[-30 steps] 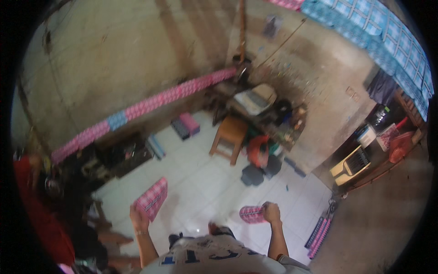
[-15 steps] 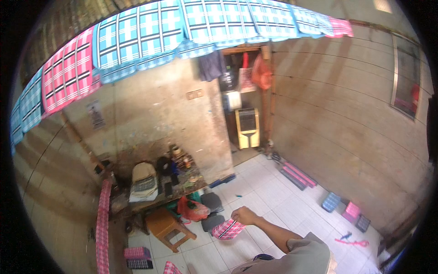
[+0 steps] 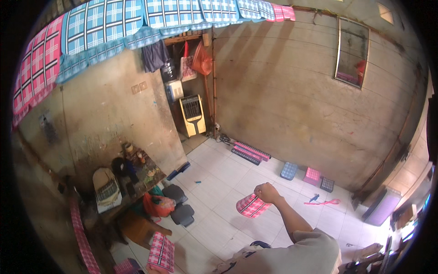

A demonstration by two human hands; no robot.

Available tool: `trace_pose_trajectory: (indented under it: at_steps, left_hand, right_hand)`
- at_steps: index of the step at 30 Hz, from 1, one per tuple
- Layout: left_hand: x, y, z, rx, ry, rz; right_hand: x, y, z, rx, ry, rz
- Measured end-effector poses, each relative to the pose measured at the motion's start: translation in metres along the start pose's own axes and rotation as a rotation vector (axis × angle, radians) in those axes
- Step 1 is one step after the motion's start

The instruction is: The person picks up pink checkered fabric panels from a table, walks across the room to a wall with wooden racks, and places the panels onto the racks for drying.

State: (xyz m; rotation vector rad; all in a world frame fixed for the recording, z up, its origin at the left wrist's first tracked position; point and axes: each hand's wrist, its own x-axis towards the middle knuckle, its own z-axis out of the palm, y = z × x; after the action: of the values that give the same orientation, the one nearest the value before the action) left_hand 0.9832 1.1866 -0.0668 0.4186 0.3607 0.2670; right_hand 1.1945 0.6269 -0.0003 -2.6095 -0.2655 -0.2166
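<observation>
My right hand (image 3: 267, 192), raised over the floor at the lower middle, grips a pink, black and white plaid piece (image 3: 250, 208) by its top; the piece hangs below my fingers. Low at the bottom left of the view, my left hand (image 3: 154, 269) holds a second pink plaid piece (image 3: 161, 251) from beneath, its fingers mostly hidden. Behind that piece is a wooden stool (image 3: 132, 228), beside a cluttered workbench (image 3: 148, 176) with an orange bag (image 3: 157, 208) and dark grey objects (image 3: 182, 214) on the floor by it.
Plaid cloths (image 3: 100, 32) hang overhead. Along the back wall lie pink and dark strips (image 3: 251, 150) and blue, pink and dark stacks (image 3: 288, 171). A pink strap (image 3: 328, 202) lies on the tiled floor (image 3: 219, 182). A yellow cooler (image 3: 192, 114) stands in the doorway. A purple block (image 3: 382, 208) is at right.
My view has swung right, from the bench toward the back wall and right side. Both hands still hold plaid pieces; the right one has turned with me.
</observation>
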Motion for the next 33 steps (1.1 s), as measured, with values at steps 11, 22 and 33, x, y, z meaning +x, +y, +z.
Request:
trace_pose_trajectory:
  at_steps: [11, 22, 33]
  left_hand:
    - [-0.112, -0.040, -0.018, -0.047, 0.336, 0.514]
    - [-0.269, -0.026, -0.042, -0.204, 0.747, 0.904]
    - [-0.419, -0.003, -0.159, -0.454, 0.678, 1.311]
  right_hand:
    - [-0.060, 0.026, 0.038, 0.236, 0.036, -0.153]
    - [-0.018, -0.099, 0.139, 0.365, -0.416, -0.349]
    - [-0.063, -0.370, 0.271, 0.485, -0.692, -0.860]
